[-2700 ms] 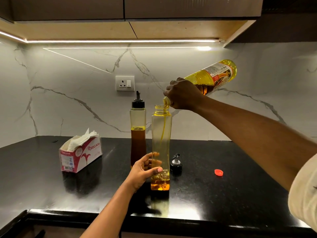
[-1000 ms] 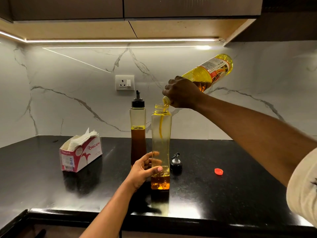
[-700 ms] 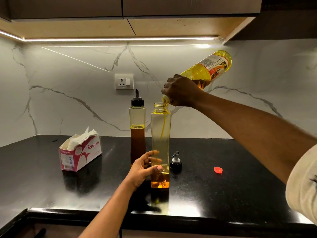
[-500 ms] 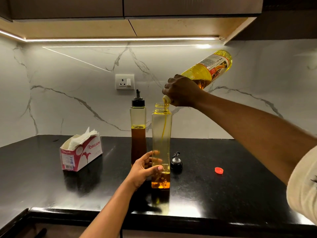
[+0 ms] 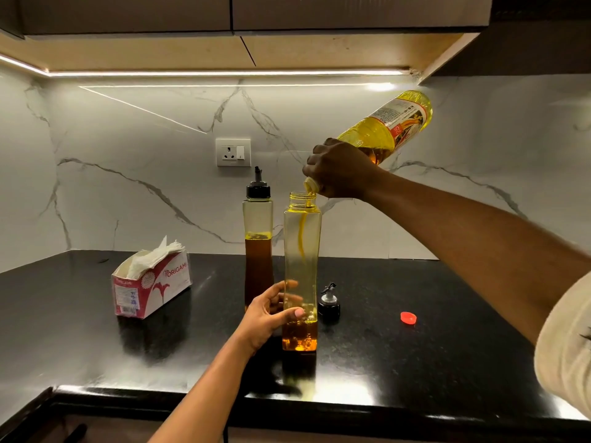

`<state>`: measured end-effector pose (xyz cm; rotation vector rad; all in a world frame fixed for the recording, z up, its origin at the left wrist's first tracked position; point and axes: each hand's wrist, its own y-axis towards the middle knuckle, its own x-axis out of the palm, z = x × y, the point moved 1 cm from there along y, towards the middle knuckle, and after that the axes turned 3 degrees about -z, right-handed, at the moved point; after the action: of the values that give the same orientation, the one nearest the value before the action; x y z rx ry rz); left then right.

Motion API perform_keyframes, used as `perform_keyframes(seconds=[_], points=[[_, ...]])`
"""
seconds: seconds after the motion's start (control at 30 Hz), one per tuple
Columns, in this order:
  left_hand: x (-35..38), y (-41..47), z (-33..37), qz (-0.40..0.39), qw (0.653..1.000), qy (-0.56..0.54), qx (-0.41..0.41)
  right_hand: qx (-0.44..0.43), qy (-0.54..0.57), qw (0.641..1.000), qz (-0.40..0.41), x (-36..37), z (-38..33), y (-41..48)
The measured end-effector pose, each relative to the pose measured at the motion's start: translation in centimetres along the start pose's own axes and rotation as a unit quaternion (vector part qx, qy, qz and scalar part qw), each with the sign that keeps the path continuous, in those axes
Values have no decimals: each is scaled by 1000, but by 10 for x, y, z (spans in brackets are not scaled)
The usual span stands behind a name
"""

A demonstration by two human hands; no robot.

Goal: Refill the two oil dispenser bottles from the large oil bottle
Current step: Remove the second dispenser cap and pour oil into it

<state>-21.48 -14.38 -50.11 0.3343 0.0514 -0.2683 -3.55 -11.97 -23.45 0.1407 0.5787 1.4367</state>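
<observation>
Uncapped dispenser bottle point(image 5: 302, 251), oil low, gripped by L hand point(image 5: 265, 318); R hand point(image 5: 339, 169) clamps tilted large oil bottle point(image 5: 393, 123); capped dispenser point(image 5: 258, 238) far-left.

The right hand point(image 5: 342, 169) covers the large oil bottle's point(image 5: 391, 124) neck; the label is unreadably small. The left hand point(image 5: 267, 316) hides the capped dispenser bottle's point(image 5: 258, 225) base, its fingers blurred behind the open dispenser bottle point(image 5: 302, 260).

Glossy black stone countertop point(image 5: 431, 356), clear plastic dispenser bottle point(image 5: 302, 251), polished white marble backsplash point(image 5: 128, 187), cardboard tissue box point(image 5: 152, 287).
</observation>
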Motion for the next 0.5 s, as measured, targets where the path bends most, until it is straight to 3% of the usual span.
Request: perform_keyframes(seconds=[0.5], points=[[0,1,-1,2,1000,6,6,-7,-6,1000,-9,-2,0,1]])
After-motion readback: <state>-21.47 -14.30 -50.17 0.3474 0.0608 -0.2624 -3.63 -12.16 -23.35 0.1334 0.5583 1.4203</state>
